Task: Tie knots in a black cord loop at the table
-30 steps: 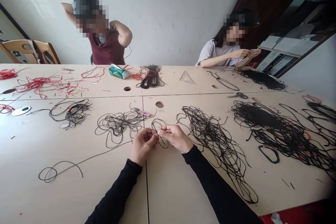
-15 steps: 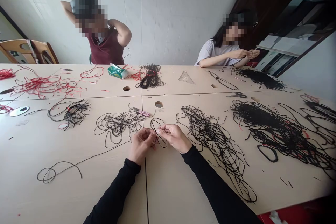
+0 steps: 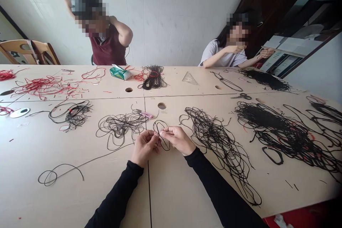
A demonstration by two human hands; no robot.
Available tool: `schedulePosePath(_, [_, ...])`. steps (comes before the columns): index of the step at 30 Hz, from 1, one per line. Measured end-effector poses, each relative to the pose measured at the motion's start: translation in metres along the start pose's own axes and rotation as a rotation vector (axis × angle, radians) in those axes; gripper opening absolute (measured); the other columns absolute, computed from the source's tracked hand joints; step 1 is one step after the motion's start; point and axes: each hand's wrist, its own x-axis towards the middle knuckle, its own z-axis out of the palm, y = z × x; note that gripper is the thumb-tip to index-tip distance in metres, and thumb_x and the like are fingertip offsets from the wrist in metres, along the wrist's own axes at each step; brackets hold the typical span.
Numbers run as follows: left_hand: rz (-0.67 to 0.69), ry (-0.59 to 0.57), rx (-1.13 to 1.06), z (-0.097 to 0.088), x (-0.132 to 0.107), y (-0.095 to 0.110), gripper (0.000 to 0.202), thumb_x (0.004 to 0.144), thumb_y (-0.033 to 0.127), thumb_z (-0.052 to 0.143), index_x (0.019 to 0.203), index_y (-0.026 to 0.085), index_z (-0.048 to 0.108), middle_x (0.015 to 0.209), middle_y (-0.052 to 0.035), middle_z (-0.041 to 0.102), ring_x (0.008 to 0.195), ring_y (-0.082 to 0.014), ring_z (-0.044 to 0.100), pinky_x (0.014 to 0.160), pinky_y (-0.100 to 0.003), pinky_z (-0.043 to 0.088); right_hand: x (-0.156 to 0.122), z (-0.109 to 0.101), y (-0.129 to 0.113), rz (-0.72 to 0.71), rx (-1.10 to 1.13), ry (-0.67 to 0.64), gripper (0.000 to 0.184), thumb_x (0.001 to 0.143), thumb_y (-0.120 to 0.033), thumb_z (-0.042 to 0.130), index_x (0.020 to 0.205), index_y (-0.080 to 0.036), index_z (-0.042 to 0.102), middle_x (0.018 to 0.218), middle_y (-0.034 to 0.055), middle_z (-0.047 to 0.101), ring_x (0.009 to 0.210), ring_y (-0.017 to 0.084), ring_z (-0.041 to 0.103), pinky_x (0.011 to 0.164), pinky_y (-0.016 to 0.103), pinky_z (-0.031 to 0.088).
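Note:
My left hand (image 3: 145,146) and my right hand (image 3: 178,139) meet above the middle of the table, fingertips almost touching. Both pinch a thin black cord (image 3: 165,125), whose loop hangs around and below the fingers. The exact crossing of the cord between the fingertips is too small to make out. From my left hand's side a strand runs left to a loose curl (image 3: 49,177) on the table. Just beyond my left hand lies a tangle of black cord (image 3: 120,124) with pink-handled snips (image 3: 145,114). A larger black cord bundle (image 3: 213,133) spreads right of my right hand.
Across the table (image 3: 93,203) sit two people, one in a maroon top (image 3: 108,50), one in a white shirt (image 3: 211,51) holding cord. Red cords (image 3: 40,87), scissors (image 3: 242,96), a clear triangle ruler (image 3: 190,78), a green packet (image 3: 120,73) and a big black cord pile (image 3: 283,131) lie around.
My hands hold nearly the same position on the cord. The person in the white shirt has drawn their hands apart, stretching a cord between them.

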Motion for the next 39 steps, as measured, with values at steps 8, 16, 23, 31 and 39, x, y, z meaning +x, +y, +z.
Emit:
schedulePosePath(8, [-0.013, 0.02, 0.02, -0.0001, -0.0004, 0.0003, 0.034, 0.071, 0.045, 0.071, 0.073, 0.014, 0.055, 0.06, -0.001, 0.058, 0.048, -0.0107, 0.052, 0.042, -0.025, 0.049, 0.0028, -0.0013, 0.0052, -0.057, 0.013, -0.03, 0.036, 0.075, -0.045, 0.067, 0.087, -0.012, 0.065, 0.072, 0.0035, 0.063, 0.065, 0.013, 0.057, 0.058, 0.023, 0.044])
schedulePosePath(16, [-0.022, 0.023, 0.023, -0.0021, 0.0003, -0.0021, 0.035, 0.072, 0.048, 0.069, 0.074, 0.016, 0.054, 0.065, -0.0023, 0.059, 0.055, -0.0141, 0.057, 0.04, -0.024, 0.048, 0.0019, -0.0003, 0.004, -0.116, -0.062, -0.008, 0.032, 0.079, -0.043, 0.062, 0.085, -0.011, 0.064, 0.065, 0.0, 0.055, 0.058, 0.011, 0.047, 0.056, 0.023, 0.038])
schedulePosePath(23, [-0.016, 0.001, 0.031, -0.0037, 0.0, -0.0006, 0.037, 0.072, 0.05, 0.068, 0.074, 0.016, 0.052, 0.061, 0.0015, 0.052, 0.05, -0.011, 0.05, 0.038, -0.024, 0.049, 0.0017, -0.004, 0.0036, -0.134, -0.107, 0.019, 0.032, 0.081, -0.043, 0.058, 0.084, -0.012, 0.064, 0.057, -0.003, 0.046, 0.051, 0.009, 0.038, 0.048, 0.021, 0.03])
schedulePosePath(31, [-0.021, -0.008, 0.077, -0.0022, -0.001, 0.0025, 0.036, 0.071, 0.046, 0.069, 0.084, 0.015, 0.057, 0.068, -0.0015, 0.056, 0.059, -0.0137, 0.054, 0.038, -0.023, 0.049, 0.0, -0.0029, 0.0003, -0.041, -0.062, 0.003, 0.035, 0.079, -0.046, 0.061, 0.084, -0.012, 0.064, 0.066, 0.0011, 0.06, 0.042, 0.005, 0.035, 0.041, 0.02, 0.028])
schedulePosePath(39, [0.006, 0.002, 0.028, -0.0044, 0.0013, -0.0031, 0.032, 0.073, 0.042, 0.07, 0.082, 0.015, 0.056, 0.067, -0.0021, 0.058, 0.06, -0.0144, 0.056, 0.042, -0.025, 0.052, 0.0002, -0.002, 0.0028, -0.067, -0.018, -0.026, 0.031, 0.079, -0.04, 0.065, 0.091, -0.012, 0.065, 0.081, 0.0068, 0.069, 0.071, 0.016, 0.062, 0.065, 0.025, 0.048])
